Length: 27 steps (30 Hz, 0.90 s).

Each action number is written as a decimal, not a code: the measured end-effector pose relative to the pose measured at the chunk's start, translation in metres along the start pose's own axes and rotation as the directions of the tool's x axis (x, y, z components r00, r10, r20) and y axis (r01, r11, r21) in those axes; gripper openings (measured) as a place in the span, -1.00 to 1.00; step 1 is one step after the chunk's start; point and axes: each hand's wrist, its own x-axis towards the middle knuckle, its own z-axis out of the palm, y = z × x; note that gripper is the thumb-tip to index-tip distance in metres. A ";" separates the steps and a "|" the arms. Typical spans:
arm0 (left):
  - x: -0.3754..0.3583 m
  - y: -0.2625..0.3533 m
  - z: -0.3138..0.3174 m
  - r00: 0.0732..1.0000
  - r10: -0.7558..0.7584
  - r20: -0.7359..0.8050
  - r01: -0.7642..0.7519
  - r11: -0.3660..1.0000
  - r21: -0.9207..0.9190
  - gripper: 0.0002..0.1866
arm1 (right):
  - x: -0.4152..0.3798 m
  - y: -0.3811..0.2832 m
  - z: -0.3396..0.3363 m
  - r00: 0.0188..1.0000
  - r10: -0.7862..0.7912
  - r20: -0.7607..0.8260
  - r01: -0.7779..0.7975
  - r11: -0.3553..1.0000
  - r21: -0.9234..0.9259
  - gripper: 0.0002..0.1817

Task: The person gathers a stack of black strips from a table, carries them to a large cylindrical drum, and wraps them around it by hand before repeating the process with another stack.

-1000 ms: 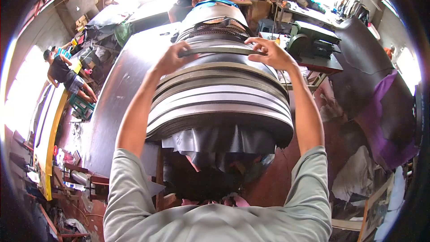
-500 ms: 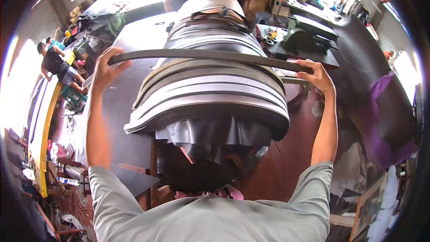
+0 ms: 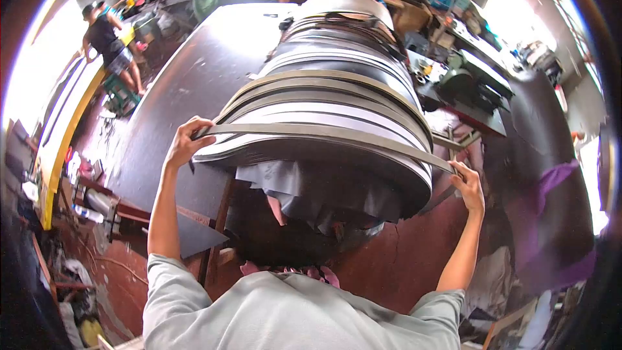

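A long grey-brown strip (image 3: 311, 132) stretches between my two hands, across the near end of a big layered pile of strips (image 3: 337, 110). My left hand (image 3: 186, 142) is closed on its left end, over the dark table top. At the right end, my right hand (image 3: 468, 185) pinches the strip just past the pile's right edge. The pile shows white, grey and olive-brown bands lying in curved layers. Dark sheet material (image 3: 291, 185) hangs below its near edge.
A dark table (image 3: 175, 110) extends on the left. A person (image 3: 107, 35) stands at the far left near a yellow-edged bench (image 3: 71, 136); another person sits at the back. On the right are a green machine (image 3: 470, 84) and a large dark roll (image 3: 551, 155) with purple cloth.
Both my hands have come down and nearer to me with the strip, which now crosses lower over the pile's near end. The camera view has shifted left.
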 end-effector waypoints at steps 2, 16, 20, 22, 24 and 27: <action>-0.002 -0.001 0.002 0.999 0.023 0.039 -0.025 0.998 0.050 -0.51 | -0.004 0.006 0.006 0.998 -0.061 -0.021 0.061 0.998 -0.018 -0.48; -0.004 -0.056 0.045 0.992 0.077 0.103 -0.091 0.987 0.136 -0.47 | -0.004 0.021 0.032 0.996 0.089 0.031 -0.090 0.996 0.017 -0.52; -0.023 -0.070 0.082 0.972 0.203 -0.122 -0.202 0.979 0.021 -0.45 | -0.005 0.024 0.030 0.989 0.143 0.022 -0.143 0.989 -0.025 -0.48; -0.026 -0.070 0.091 0.963 0.195 -0.188 -0.200 0.980 -0.004 -0.48 | -0.008 0.027 0.026 0.988 0.151 0.028 -0.151 0.989 -0.006 -0.46; -0.026 -0.067 0.095 0.953 0.203 -0.224 -0.207 0.978 0.006 -0.49 | -0.011 0.030 0.022 0.987 0.157 0.021 -0.158 0.987 0.019 -0.44; -0.026 -0.061 0.097 0.943 0.239 -0.232 -0.253 0.967 -0.031 -0.53 | -0.017 0.037 0.019 0.977 0.204 0.059 -0.209 0.974 0.089 -0.39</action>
